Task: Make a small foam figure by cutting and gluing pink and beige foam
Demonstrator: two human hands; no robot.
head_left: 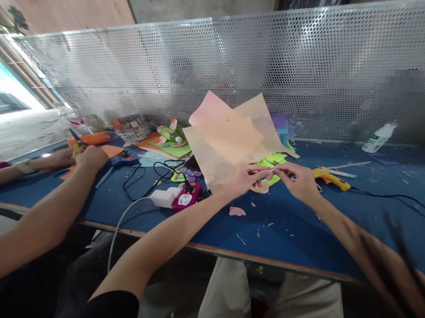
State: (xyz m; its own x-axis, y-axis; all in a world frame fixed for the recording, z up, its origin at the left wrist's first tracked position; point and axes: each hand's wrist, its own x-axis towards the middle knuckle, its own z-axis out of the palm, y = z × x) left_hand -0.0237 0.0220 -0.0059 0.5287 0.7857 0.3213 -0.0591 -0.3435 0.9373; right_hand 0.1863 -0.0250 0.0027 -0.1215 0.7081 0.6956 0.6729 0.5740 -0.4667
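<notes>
My left hand (251, 178) and my right hand (292, 179) meet fingertip to fingertip above the blue table. Both are closed in a pinch, and whatever lies between the fingers is too small to make out. Just behind them a large cream paper sheet (216, 154) overlaps a pink paper sheet (208, 109), both standing tilted. Bright yellow-green paper pieces (272, 160) lie beneath my hands. A small pink paper scrap (237, 211) rests on the table in front of my left hand. Right of my right hand lies a yellow hot glue gun (331, 178) with a black cord.
A magenta power strip (187, 196) with a white plug sits left of my left forearm. A white bottle (379, 137) leans at the back right. At left, a co-worker's hands (87, 157) hold scissors (77, 140) near orange paper. A perforated metal screen (239, 56) closes the back.
</notes>
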